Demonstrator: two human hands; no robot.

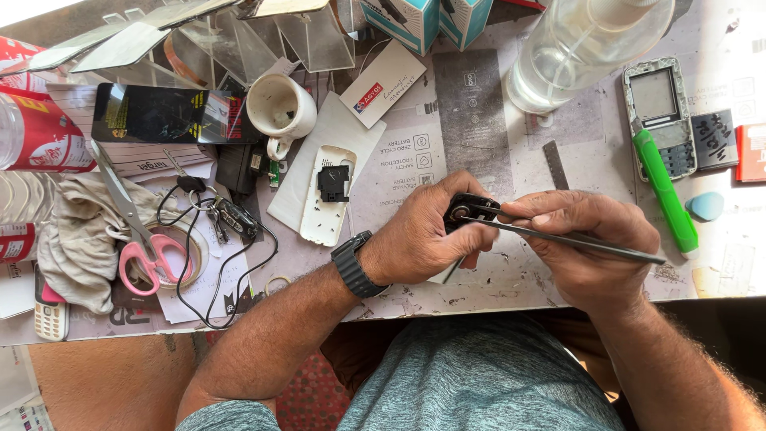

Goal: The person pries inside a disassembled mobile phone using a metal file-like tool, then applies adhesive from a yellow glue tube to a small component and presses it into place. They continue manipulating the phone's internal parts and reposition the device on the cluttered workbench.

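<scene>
Above cluttered table [479, 112], left hand [415, 239] grips black part [471, 209], right hand [586, 239] tweezers [566, 237].

Single head-worn view, steeply downward and close over the cluttered worktable [479, 120].

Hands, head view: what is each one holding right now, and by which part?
The left hand wraps a small black part, leaving its upper end exposed. The right hand pinches slim metal tweezers near the front, tips on the part.

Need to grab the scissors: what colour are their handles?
Pink handles on the scissors, clearest in the head view.
</scene>
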